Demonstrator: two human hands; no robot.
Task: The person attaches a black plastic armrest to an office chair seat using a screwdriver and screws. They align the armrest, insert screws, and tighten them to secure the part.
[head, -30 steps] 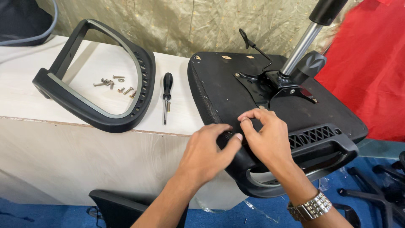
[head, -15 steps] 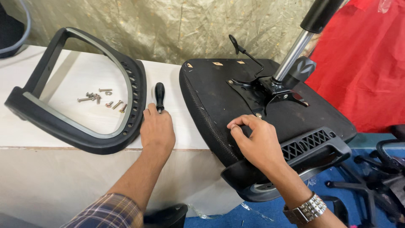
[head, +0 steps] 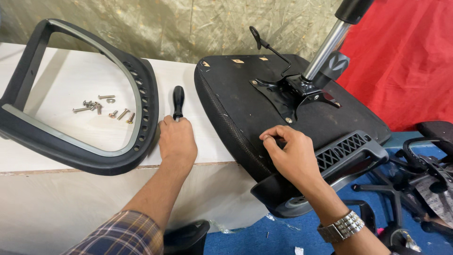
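Covering the screwdriver (head: 178, 101) shaft — left hand (head: 177, 141) closed on it | right hand (head: 292, 156) pinched on seat underside (head: 245, 94) — held item hidden

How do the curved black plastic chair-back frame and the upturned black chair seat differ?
The curved black plastic chair-back frame is an open loop lying wholly on the white table; the upturned black chair seat is solid and overhangs the edge. The seat carries a metal post; the frame carries nothing. Both are black.
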